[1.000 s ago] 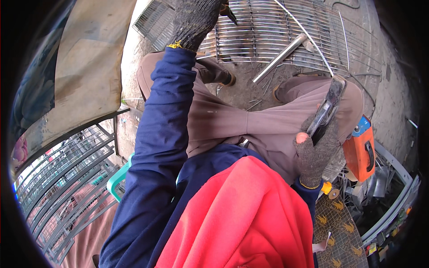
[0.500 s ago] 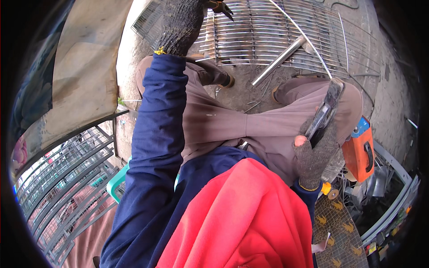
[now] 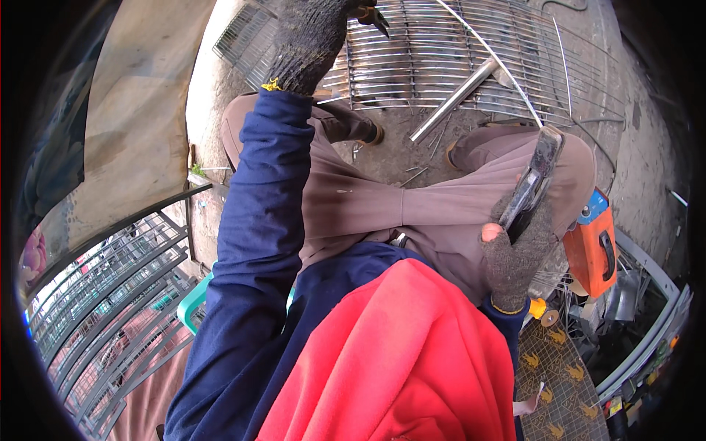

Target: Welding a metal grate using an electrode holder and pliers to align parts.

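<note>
My left hand (image 3: 309,48), in a dark grey knit glove, reaches to the top edge, its fingers partly cut off there. Beside it shows a clamp-like tool with dark jaws (image 3: 373,18), which the hand appears to grip. Close by lies a grid of thin metal bars (image 3: 412,59) on the ground. Over my right thigh, my right hand (image 3: 518,253), gloved with a bare thumb tip, is closed around a long, worn black tool (image 3: 535,173) whose kind I cannot make out. A thin pale rod (image 3: 493,51) runs from near its upper end across the grid.
A square metal tube (image 3: 452,103) lies between my feet and the grid. At right stands an orange machine with a blue panel (image 3: 592,246), near metal scraps and a patterned board (image 3: 559,367). At left are a grey slatted metal frame (image 3: 125,294) and a hanging tan sheet (image 3: 140,95).
My left hand and its clamp-like tool have shifted slightly right and down. My right hand keeps its hold on the black tool, nearly still.
</note>
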{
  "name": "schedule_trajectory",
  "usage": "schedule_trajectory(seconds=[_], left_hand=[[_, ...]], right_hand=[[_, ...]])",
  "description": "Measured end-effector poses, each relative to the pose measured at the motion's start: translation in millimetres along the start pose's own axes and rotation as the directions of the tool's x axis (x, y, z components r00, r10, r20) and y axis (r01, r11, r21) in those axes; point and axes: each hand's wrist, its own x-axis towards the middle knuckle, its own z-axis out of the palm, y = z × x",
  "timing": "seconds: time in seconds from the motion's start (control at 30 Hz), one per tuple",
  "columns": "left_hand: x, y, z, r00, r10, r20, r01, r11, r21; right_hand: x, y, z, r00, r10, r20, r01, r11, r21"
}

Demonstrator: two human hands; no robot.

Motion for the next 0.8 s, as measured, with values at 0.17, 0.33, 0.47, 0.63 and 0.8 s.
schedule_trajectory(seconds=[0.17, 0.33, 0.47, 0.63, 0.8], left_hand=[[0.8, -3.4, -1.7, 1.0, 0.003, 0.011, -0.004, 0.994, 0.106], [2.0, -0.1, -4.6, 1.0, 0.011, 0.016, -0.014, 0.985, 0.172], [1.0, 3.2, 2.1, 0.999, 0.031, 0.025, -0.036, 0.979, 0.2], [-0.6, 4.1, -1.3, 0.997, 0.055, 0.058, -0.066, 0.978, 0.198], [-11.5, 8.8, -26.1, 0.995, 0.082, -0.058, -0.097, 0.932, -0.35]], right_hand=[[1.1, 1.1, 1.1, 1.0, -0.024, 0.013, 0.024, 1.0, -0.007], [1.7, -0.6, -0.2, 0.999, -0.016, 0.03, 0.017, 1.0, -0.018], [2.0, -1.7, 2.1, 1.0, -0.022, 0.014, 0.022, 1.0, 0.001], [3.3, 2.1, 1.6, 0.999, -0.049, 0.016, 0.049, 0.999, -0.012], [1.8, 2.3, 2.6, 1.0, 0.03, 0.007, -0.03, 0.998, -0.051]])
